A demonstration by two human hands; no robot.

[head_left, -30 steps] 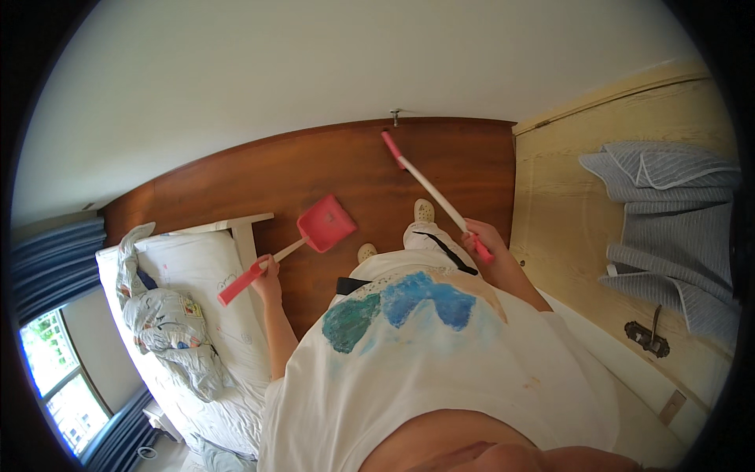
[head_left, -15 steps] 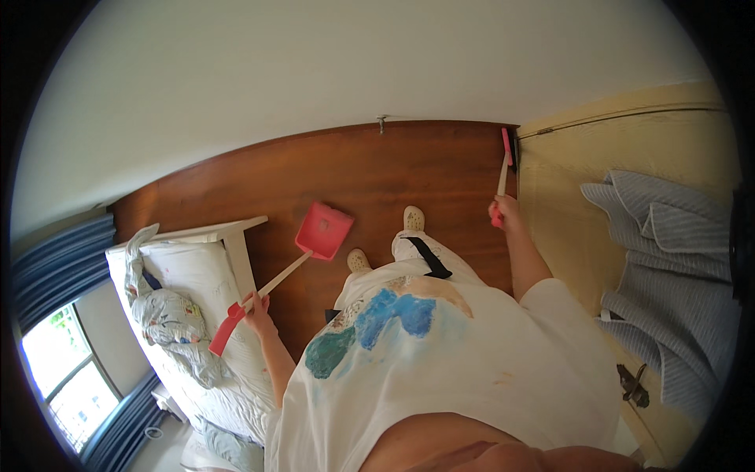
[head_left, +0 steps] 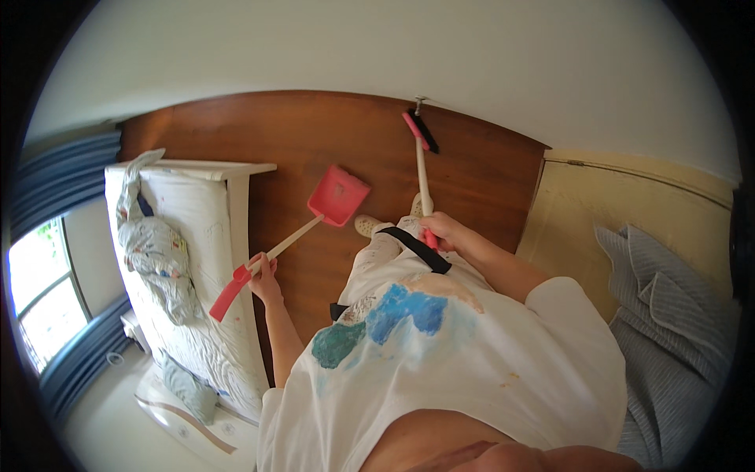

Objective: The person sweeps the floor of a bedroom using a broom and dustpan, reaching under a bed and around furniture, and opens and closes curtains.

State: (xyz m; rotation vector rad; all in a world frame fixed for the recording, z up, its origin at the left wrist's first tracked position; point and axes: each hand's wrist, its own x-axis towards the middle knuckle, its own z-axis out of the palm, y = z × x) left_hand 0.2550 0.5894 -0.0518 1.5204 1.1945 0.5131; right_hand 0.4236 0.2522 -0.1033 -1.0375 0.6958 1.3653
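Wraps left hand (head_left: 265, 277) round dustpan (head_left: 338, 203), right hand (head_left: 446, 228) round broom (head_left: 423, 177); leaves wood floor (head_left: 389, 169) clear between, bristles (head_left: 425, 132) near wall edge (head_left: 354, 96).

Floor (head_left: 472, 177), reddish-brown, far edge meeting a pale wall (head_left: 377, 47). Bed (head_left: 208, 216), white, at floor's left edge; crumpled printed bedding (head_left: 161, 252) along its left edge. Window (head_left: 49, 303), bright with daylight, between blue curtains (head_left: 67, 169). Door (head_left: 570, 212), cream, at floor's right edge.

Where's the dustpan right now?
In the head view, the pink dustpan is left of centre, held by its long handle in the left hand; its pan sits between the white bed and the pale shoes.
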